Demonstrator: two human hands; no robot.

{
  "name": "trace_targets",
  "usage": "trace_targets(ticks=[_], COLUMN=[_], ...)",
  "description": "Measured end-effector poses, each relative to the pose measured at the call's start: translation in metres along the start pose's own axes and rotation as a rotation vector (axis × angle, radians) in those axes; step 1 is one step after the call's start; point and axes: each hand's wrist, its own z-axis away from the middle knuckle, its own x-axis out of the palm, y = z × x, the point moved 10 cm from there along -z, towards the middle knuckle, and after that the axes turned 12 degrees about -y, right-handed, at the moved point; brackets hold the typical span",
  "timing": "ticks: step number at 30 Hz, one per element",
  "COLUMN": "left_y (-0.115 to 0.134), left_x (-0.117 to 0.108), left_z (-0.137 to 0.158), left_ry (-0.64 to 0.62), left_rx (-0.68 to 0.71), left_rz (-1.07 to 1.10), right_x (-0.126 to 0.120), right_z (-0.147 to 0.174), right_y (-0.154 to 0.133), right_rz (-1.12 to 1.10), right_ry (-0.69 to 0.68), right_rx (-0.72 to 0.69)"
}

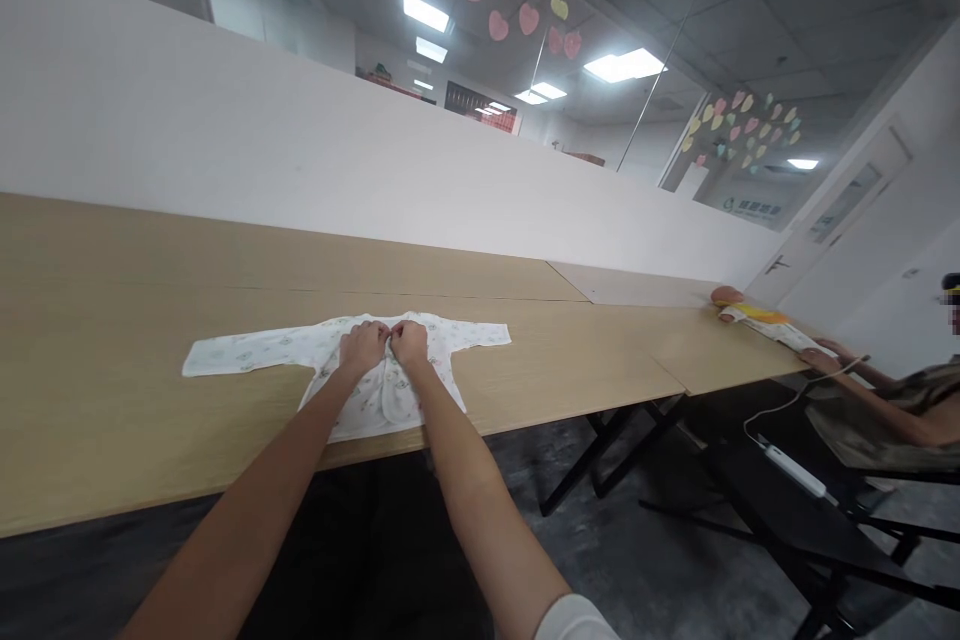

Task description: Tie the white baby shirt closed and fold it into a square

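A small white baby shirt with a faint print lies on the wooden table, its sleeves stretched out to both sides. The longer-looking sleeve points left, and the hem reaches the table's front edge. Near the neckline my left hand is closed, its fingers pinching the front of the shirt. Right beside it my right hand pinches the fabric too, the fingertips of both hands almost meeting at the front opening. Whether a small fastener sits between the fingers is hidden.
The wooden table runs along a low white wall below glass. Far right, another person's hands rest by a doll and cloth. A black chair holding a white power strip stands at the lower right.
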Motion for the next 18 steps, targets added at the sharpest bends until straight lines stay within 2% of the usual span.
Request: trace_targets(ticks=[5,8,12,18], left_y=[-0.001,-0.005,-0.006,-0.010], left_x=[-0.001,0.002,0.003,-0.002], left_z=[-0.002,-0.006,-0.003,0.019], left_ry=[-0.023,-0.104,-0.196,-0.174], left_rx=[0.012,0.028,0.115,0.063], left_rz=[0.054,0.119,0.210,0.085], right_x=[-0.006,-0.005,-0.002,-0.008], right_z=[0.003,0.003,-0.001,0.000], right_y=[0.006,0.015,0.022,0.032], right_rz=[-0.110,-0.255,-0.402,-0.516], right_ry=[0.052,0.063,0.058,0.054], right_rx=[0.022,0.073,0.096,0.183])
